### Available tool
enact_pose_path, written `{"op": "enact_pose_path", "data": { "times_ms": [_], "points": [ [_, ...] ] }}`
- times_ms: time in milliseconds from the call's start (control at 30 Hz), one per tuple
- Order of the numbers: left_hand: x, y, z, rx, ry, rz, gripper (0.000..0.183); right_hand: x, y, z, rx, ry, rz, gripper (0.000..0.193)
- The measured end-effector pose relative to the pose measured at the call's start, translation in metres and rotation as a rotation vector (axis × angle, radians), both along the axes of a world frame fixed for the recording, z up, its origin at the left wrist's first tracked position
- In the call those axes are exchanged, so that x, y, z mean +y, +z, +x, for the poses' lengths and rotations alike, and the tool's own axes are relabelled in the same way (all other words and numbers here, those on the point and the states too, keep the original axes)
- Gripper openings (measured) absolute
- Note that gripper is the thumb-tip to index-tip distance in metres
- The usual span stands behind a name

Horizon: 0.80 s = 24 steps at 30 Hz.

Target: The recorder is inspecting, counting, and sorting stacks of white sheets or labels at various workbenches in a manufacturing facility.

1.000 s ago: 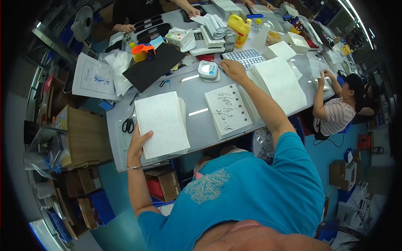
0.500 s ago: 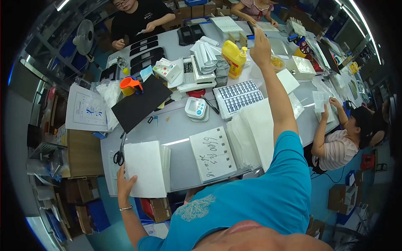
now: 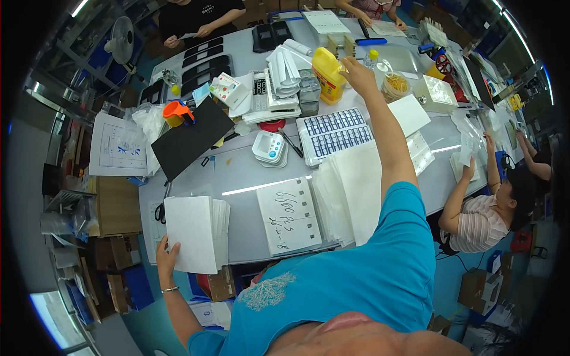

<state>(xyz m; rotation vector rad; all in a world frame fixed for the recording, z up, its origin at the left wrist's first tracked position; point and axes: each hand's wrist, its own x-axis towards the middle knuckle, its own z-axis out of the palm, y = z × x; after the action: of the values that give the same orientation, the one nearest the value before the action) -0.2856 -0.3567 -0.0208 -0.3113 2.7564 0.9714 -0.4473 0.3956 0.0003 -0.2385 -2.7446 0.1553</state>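
Note:
A stack of white paper sheets (image 3: 191, 234) lies at the front left of the table. My left hand (image 3: 167, 256) rests against its left edge, thumb and fingers apart. Farther off, my right arm stretches across the table. My right hand (image 3: 358, 76) has its fingers bent round the pump head of a yellow bottle (image 3: 328, 77), which stands upright; the hand partly hides the pump. Between my arms lies a white handwritten sheet (image 3: 288, 216) with dark marks along one side. Fanned piles of white paper (image 3: 356, 190) lie beneath my right forearm.
Black scissors (image 3: 160, 212) sit beside the left stack. Behind are a black sheet (image 3: 193, 139), an orange tape dispenser (image 3: 175, 113), a small white digital device (image 3: 269, 146) and a sheet of blue labels (image 3: 338, 135). A tub of rubber bands (image 3: 395, 86) stands right. Co-workers sit around the table.
My right hand has come down from its raised, outstretched pose onto the yellow bottle's pump. My left hand stays at the paper stack. The view has shifted slightly.

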Motion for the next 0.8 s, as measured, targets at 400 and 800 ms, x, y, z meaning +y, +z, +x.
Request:
{"op": "enact_pose_path", "data": {
  "times_ms": [400,800],
  "points": [
    [-0.013,-0.005,0.000,0.064,-0.049,-0.025,0.064,-0.043,0.050,0.028,0.221,0.174,-0.328,0.017],
    [-0.021,-0.021,0.008,0.149,-0.105,0.059,0.067,-0.281,0.098,0.118,-0.162,0.581,-1.335,0.025]
  ]
}}
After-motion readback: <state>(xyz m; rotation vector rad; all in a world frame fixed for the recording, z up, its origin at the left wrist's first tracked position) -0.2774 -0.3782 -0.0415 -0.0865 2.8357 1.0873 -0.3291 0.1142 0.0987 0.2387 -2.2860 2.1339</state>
